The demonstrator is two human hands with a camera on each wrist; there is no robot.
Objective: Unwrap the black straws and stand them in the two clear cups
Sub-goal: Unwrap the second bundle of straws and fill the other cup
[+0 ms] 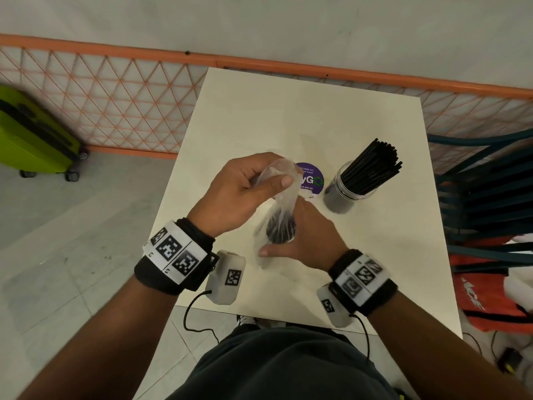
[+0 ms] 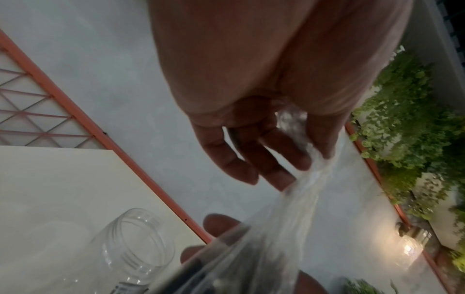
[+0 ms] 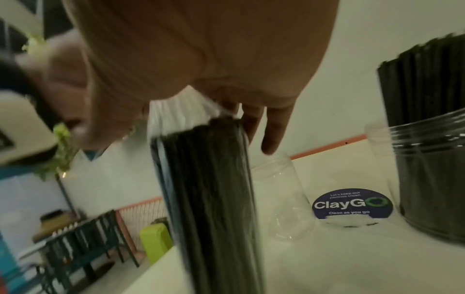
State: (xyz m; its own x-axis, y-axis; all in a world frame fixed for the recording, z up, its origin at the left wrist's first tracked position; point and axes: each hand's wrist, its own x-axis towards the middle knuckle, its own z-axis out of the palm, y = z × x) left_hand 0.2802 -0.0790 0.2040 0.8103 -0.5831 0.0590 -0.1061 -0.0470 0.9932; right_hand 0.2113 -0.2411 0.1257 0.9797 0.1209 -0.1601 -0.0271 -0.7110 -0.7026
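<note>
A bundle of black straws (image 1: 280, 230) stands upright over the table, still in its clear plastic wrapper (image 1: 281, 180). My right hand (image 1: 300, 238) grips the bundle (image 3: 206, 189) low down, thumb toward me. My left hand (image 1: 268, 180) pinches the wrapper (image 2: 297, 191) above the straw tops and holds it stretched upward. An empty clear cup (image 2: 133, 248) stands just beyond the bundle, also in the right wrist view (image 3: 279, 191); my left hand hides most of it in the head view. To the right a second clear cup (image 1: 344, 192) holds many unwrapped black straws (image 1: 372, 166).
The cream table (image 1: 288, 111) carries a round purple sticker (image 1: 313, 180) between the cups. An orange lattice fence (image 1: 115, 105) runs behind it. A green suitcase (image 1: 31, 134) stands at far left, stacked dark chairs (image 1: 484, 197) and an orange bag (image 1: 484, 298) at right.
</note>
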